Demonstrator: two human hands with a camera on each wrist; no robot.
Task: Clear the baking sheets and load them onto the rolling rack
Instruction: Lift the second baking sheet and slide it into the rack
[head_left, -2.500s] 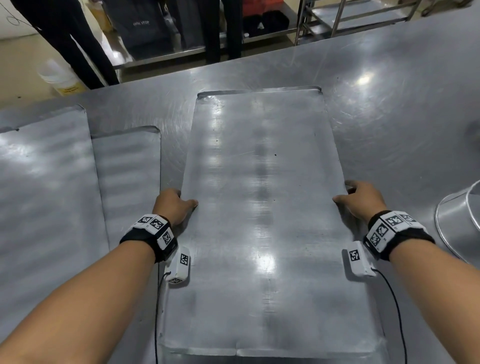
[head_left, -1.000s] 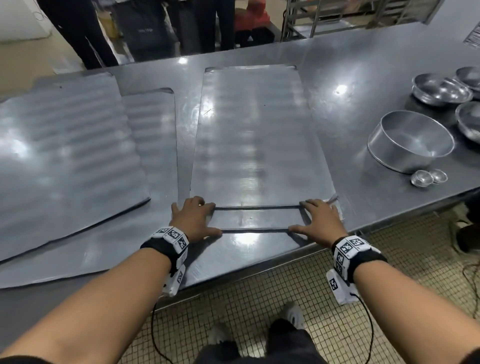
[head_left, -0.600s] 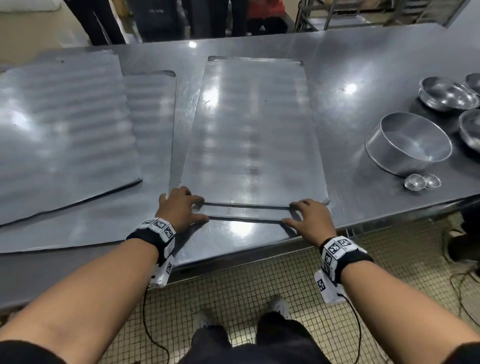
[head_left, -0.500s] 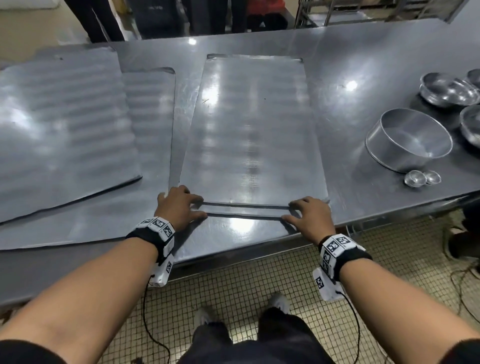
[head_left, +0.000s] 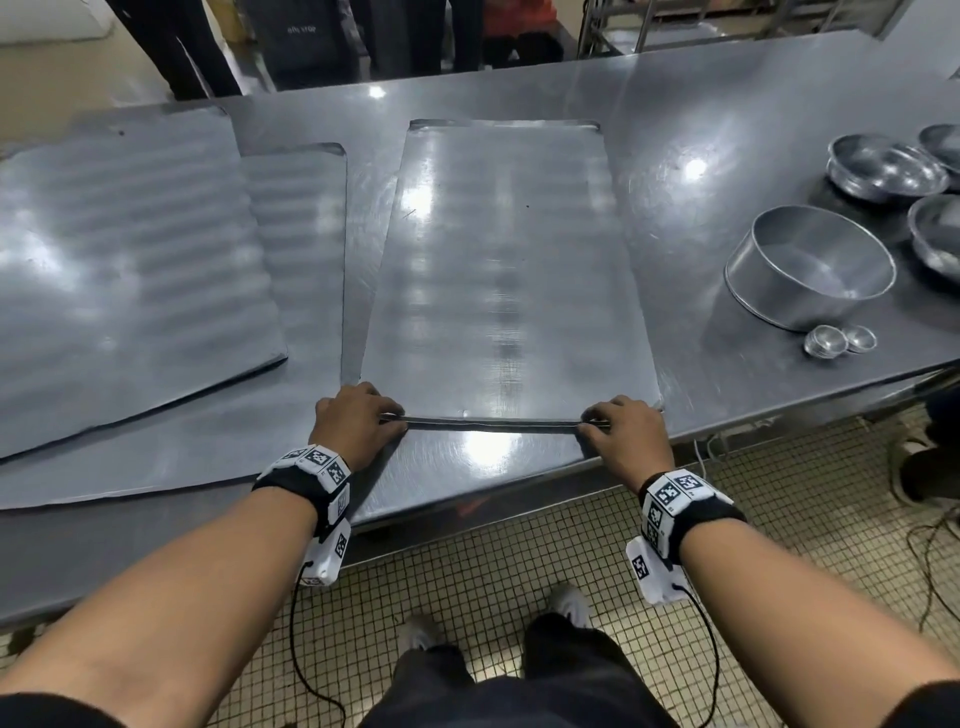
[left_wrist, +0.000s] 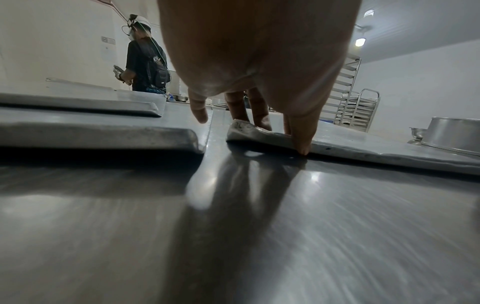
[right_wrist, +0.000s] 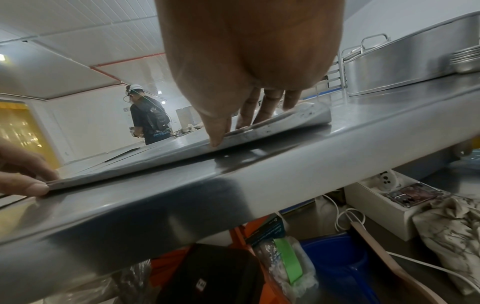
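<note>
A long flat baking sheet (head_left: 509, 270) lies lengthwise in the middle of the steel table (head_left: 701, 130). My left hand (head_left: 395, 415) pinches its near left corner, fingers on top and thumb against the front rim. My right hand (head_left: 589, 420) holds the near right corner the same way. In the left wrist view the fingers (left_wrist: 259, 121) press the sheet corner (left_wrist: 244, 131), with a shadow beneath it. In the right wrist view the thumb (right_wrist: 217, 133) meets the sheet rim (right_wrist: 298, 117). Two more baking sheets (head_left: 119, 249) (head_left: 301, 218) overlap on the left. The rolling rack (left_wrist: 348, 102) stands beyond the table.
A round cake pan (head_left: 810, 270), steel bowls (head_left: 883, 166) and two small tins (head_left: 839, 340) sit on the table's right end. People (head_left: 311, 41) stand along the far side. The table's front edge (head_left: 493, 499) is just below my hands, with tiled floor (head_left: 779, 493) under it.
My hands have left the sheet's long sides and now hold its near short edge. I stand further back. The dark band under that edge has narrowed over the last second.
</note>
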